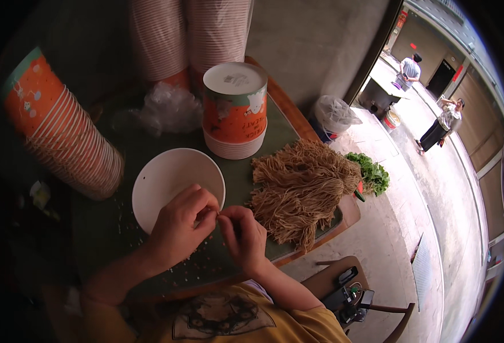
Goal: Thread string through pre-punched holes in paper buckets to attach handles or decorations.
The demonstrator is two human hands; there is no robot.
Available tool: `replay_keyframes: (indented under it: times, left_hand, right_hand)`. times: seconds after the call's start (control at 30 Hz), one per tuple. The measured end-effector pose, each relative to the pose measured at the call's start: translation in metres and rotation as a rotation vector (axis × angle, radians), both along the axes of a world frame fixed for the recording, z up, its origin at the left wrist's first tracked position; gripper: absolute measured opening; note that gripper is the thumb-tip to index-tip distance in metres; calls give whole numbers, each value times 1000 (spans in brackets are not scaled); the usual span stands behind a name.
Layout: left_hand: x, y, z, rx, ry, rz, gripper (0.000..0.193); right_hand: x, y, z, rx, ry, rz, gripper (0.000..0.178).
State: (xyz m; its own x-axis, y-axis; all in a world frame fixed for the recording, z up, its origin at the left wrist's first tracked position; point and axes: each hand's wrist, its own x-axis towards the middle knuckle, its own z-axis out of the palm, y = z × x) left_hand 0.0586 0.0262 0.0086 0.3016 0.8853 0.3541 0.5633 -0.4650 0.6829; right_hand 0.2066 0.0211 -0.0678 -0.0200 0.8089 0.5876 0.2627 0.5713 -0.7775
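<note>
My left hand (184,224) is closed in a pinch at the near right rim of a white bowl (161,170). Beside it, my right hand (244,234) pinches too, its fingertips meeting the left ones. Whatever they hold between them is too small to make out. The bowl stands upright, with a small dark speck on its inner left wall. Small pale and reddish bits (190,268) lie scattered on the green table (114,251) under my hands. To the right of the bowl is a large heap of thin brown noodles (306,186).
Beyond the bowl stand upturned orange paper tubs (234,114), a crumpled clear bag (169,108) and wrapped cup stacks (217,34). A tilted tub stack (72,134) is at left. Past the noodles are leafy greens (372,171). A chair (337,280) stands at right; two people are outside.
</note>
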Motion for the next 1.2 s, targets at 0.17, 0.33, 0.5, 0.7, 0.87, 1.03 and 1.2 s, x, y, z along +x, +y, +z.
replay_keyframes:
  times: [0.17,0.33,0.5,0.7,0.87,1.03,1.2]
  left_hand:
    - [-2,0,2,-45,-25,-6,17]
    - [-5,3,2,-68,-32,-55,12]
    - [-5,3,-1,-140,-47,-39,8]
    - [-4,4,-5,-203,-152,-45,10]
    - [-2,5,-1,-218,-193,-48,12]
    - [-2,10,-7,-293,-260,-73,16]
    - [-7,15,-12,-354,-390,-123,21]
  right_hand:
    - [-1,0,5,-14,43,15,11]
    - [1,2,4,-34,42,44,11]
    - [2,2,1,-36,26,56,12]
    - [0,3,0,-29,21,48,13]
    - [1,1,2,-48,-7,43,11]
    - [5,3,13,-228,179,104,8]
    - [3,5,9,-267,165,101,11]
